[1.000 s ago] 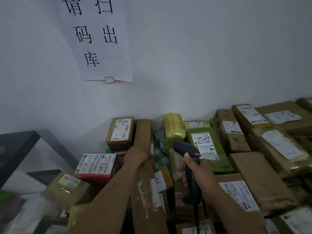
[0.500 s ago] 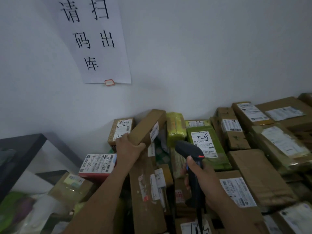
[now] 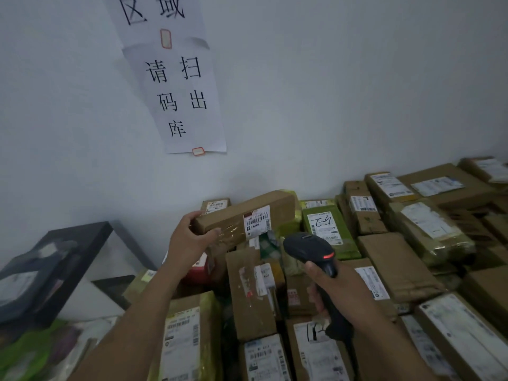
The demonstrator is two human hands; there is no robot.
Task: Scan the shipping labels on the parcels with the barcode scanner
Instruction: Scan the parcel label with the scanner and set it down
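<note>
My left hand (image 3: pixel 189 237) grips the left end of a long brown cardboard parcel (image 3: pixel 236 218), held lifted above the pile and tilted up to the right. A white shipping label (image 3: pixel 257 221) with a barcode faces me on its side. My right hand (image 3: pixel 330 287) holds a black barcode scanner (image 3: pixel 310 248) by its handle. The scanner's head sits just right of and below that label, and a red light glows on it. A green parcel (image 3: pixel 327 229) with a handwritten label lies behind the scanner.
Many brown cardboard parcels (image 3: pixel 395 265) with white labels are packed across the pile from centre to right, up to the white wall. A paper sign (image 3: pixel 178 97) hangs on the wall. A dark shelf (image 3: pixel 55 257) stands at the left, with green bags below it.
My left hand has lifted the long brown parcel out of the pile and turned it so its label faces me. The scanner has risen toward it. The view has tilted upward.
</note>
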